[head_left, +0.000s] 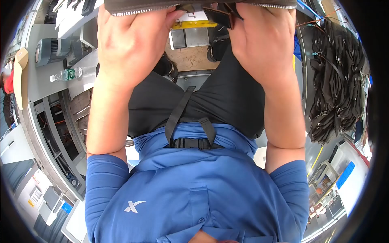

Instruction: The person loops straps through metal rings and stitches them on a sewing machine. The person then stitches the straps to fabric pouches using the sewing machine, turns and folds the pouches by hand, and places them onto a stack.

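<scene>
A dark fabric piece (150,5) with a metal zipper along its edge crosses the top of the head view. My left hand (129,42) is closed on its left part, the thumb bent inward and most fingers hidden beneath the cloth. On the right side, my right hand (263,44) grips the same piece, its fingertips also covered. Beside the right hand's inner edge hangs a small dark flap (219,17), which looks stiff. Between the hands, a yellow strip (195,24) shows below the fabric.
A water bottle (66,74) lies on the left by a grey motor (49,51). Many dark fabric pieces (338,85) hang in a bundle at right. A buckled strap (191,143) crosses my waist. Below the hands is a brown board (192,58).
</scene>
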`<move>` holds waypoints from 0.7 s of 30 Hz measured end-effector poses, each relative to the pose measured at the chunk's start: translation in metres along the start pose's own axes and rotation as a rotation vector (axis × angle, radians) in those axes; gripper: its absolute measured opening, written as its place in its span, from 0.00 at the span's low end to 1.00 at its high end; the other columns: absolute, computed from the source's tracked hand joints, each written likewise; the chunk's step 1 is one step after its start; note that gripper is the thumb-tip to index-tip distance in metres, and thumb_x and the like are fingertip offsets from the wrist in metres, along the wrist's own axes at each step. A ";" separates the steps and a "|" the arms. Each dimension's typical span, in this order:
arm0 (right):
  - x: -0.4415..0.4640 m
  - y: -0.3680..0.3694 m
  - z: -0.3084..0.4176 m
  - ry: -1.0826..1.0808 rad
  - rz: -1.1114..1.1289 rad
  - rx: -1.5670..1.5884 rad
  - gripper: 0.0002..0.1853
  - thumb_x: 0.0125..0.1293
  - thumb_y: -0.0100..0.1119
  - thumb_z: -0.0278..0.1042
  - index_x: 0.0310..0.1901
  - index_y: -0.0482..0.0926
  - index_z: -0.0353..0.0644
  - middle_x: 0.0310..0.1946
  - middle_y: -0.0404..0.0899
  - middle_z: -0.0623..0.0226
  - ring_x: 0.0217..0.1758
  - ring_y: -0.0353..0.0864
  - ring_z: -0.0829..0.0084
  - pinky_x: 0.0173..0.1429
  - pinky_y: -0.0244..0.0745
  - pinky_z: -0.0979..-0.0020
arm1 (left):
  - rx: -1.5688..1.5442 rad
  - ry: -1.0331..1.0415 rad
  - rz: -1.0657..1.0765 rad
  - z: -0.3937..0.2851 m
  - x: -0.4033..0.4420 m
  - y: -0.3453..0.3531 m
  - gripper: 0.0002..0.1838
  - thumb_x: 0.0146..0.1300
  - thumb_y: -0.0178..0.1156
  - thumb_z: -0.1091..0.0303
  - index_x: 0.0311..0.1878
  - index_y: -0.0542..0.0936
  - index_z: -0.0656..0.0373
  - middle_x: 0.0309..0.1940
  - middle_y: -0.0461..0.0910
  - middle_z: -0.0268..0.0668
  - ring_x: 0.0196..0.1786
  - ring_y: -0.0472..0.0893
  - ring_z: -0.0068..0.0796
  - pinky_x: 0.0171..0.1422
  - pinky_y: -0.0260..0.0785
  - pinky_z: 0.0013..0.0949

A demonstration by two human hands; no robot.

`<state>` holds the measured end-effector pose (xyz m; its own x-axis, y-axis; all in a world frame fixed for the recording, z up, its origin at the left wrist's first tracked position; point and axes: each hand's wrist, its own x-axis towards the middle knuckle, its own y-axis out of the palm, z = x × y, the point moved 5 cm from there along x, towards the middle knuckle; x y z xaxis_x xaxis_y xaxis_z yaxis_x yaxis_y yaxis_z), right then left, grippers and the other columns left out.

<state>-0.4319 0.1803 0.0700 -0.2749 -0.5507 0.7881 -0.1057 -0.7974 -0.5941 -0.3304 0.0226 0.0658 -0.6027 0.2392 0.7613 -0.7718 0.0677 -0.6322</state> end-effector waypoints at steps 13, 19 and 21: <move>-0.002 0.000 -0.002 -0.042 -0.027 -0.019 0.20 0.53 0.62 0.19 0.49 0.87 0.43 0.55 0.83 0.53 0.63 0.77 0.43 0.67 0.69 0.47 | -0.096 0.002 -0.022 0.002 0.004 0.001 0.20 0.53 0.72 0.79 0.52 0.86 0.65 0.53 0.83 0.52 0.53 0.82 0.57 0.60 0.75 0.51; 0.002 0.000 0.000 -0.063 -0.054 -0.009 0.20 0.53 0.63 0.19 0.49 0.87 0.43 0.57 0.82 0.54 0.65 0.76 0.44 0.70 0.67 0.45 | 0.003 0.083 -0.044 0.008 -0.006 0.004 0.21 0.54 0.71 0.78 0.53 0.86 0.66 0.55 0.82 0.53 0.55 0.82 0.58 0.60 0.75 0.52; 0.001 -0.001 0.001 -0.070 -0.042 -0.006 0.20 0.53 0.63 0.19 0.48 0.87 0.42 0.56 0.82 0.55 0.64 0.77 0.45 0.69 0.67 0.45 | -0.037 0.056 -0.054 0.006 -0.005 0.004 0.21 0.54 0.72 0.78 0.53 0.86 0.65 0.55 0.82 0.53 0.55 0.82 0.58 0.60 0.75 0.52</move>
<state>-0.4315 0.1803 0.0712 -0.2025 -0.5334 0.8213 -0.1214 -0.8185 -0.5615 -0.3315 0.0154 0.0608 -0.5474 0.2883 0.7857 -0.7940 0.1177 -0.5964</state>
